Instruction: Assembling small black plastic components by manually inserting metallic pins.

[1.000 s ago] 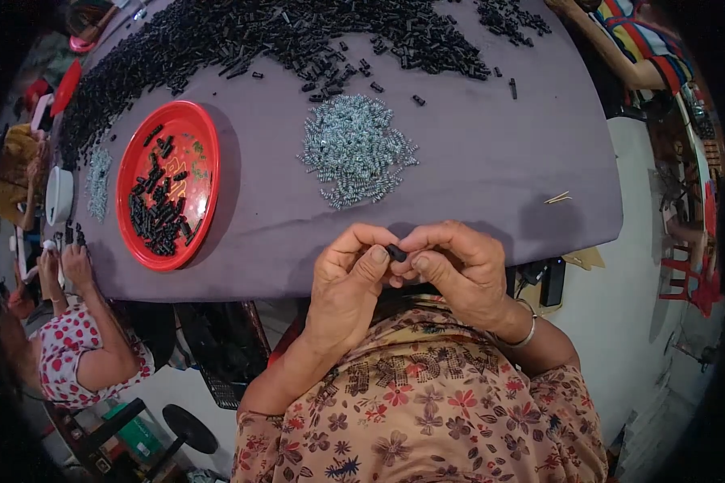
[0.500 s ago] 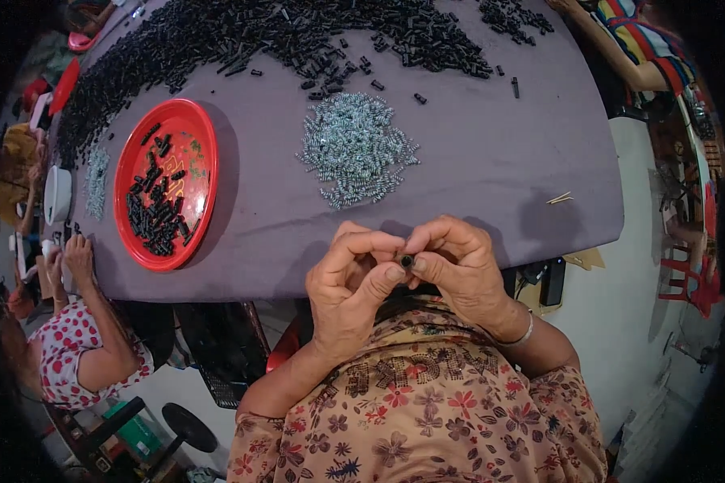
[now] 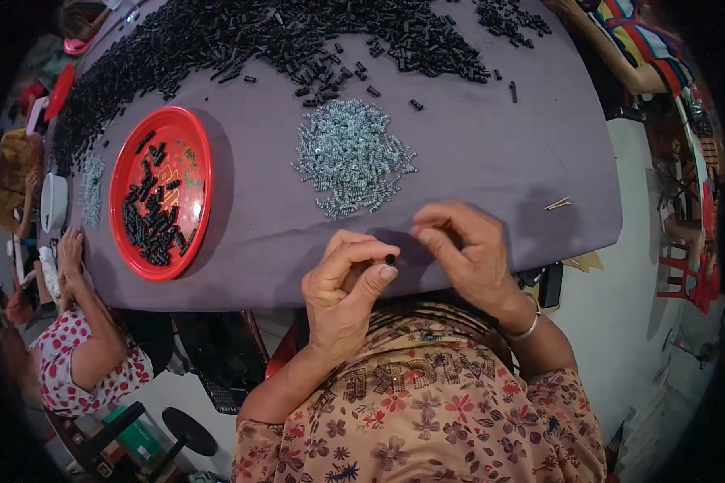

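Note:
My left hand [image 3: 340, 278] pinches a small black plastic tube [image 3: 390, 259] between thumb and forefinger, its round end facing up. My right hand [image 3: 469, 251] is apart from it, just to the right over the table's near edge. Its fingers curl with the thumb close below the forefinger, and I see nothing between them. Beyond both hands lies a heap of small silvery metal springs [image 3: 350, 153]. To the left, a red oval tray [image 3: 205, 205] holds several black plastic pieces [image 3: 155, 229].
A large mass of black tubular parts [image 3: 258, 40] covers the far side of the grey-covered table [image 3: 491, 153]. Two thin yellowish sticks [image 3: 557, 204] lie at right. A co-worker in a spotted top [image 3: 84, 354] sits at left by a white bowl [image 3: 54, 201]; another person's arm [image 3: 612, 60] is far right.
My right hand has let go of the black tube and drawn away up and to the right. My left hand keeps the tube, shifted slightly left.

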`<state>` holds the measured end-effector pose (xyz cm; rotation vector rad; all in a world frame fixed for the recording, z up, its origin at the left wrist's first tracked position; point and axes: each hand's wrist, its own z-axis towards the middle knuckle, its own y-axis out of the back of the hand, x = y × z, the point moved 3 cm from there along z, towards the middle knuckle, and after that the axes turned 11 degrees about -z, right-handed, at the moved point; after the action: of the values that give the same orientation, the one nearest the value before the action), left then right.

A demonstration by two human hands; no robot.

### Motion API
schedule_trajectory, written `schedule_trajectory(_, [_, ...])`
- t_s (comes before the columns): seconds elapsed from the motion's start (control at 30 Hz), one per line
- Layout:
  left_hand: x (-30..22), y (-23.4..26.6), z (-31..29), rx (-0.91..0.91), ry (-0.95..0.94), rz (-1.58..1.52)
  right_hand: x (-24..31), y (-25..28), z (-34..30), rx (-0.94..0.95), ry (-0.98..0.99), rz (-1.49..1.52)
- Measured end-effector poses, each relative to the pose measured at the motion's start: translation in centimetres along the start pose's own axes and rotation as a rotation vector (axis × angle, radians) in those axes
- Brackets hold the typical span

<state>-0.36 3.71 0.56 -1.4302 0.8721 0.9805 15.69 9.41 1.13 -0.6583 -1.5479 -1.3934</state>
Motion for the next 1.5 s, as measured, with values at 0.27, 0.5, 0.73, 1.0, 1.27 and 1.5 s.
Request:
schedule_trajectory(0.27, [1.6,0.2,0.2,-0.011,0.210,0.026,-1.9,1.6,4.6,-0.122,0.233,-0.596])
schedule_trajectory(0.5, [1.8,0.1,0.3,0.048,0.166,0.132,-2.4,0.6,7.6,-0.103,0.396,-0.753])
schedule_trajectory(0.73, [1.9,0.2,0.4,0.038,0.187,0.120,-2.3,0.2,7.5,-0.107,0.448,-0.730])
schedule_trajectory(1.0, [1.7,0.2,0.5,0.026,0.224,0.121,-2.5,0.5,8.2,-0.040,0.401,-0.519])
schedule_trajectory(1.27, [1.7,0.4,0.4,0.004,0.191,0.051,-3.2,1.8,6.0,0.094,-0.069,0.100])
schedule_trajectory(1.5, [1.7,0.3,0.7,0.036,0.204,0.097,-1.9,2.1,5.2,-0.083,0.334,-0.626])
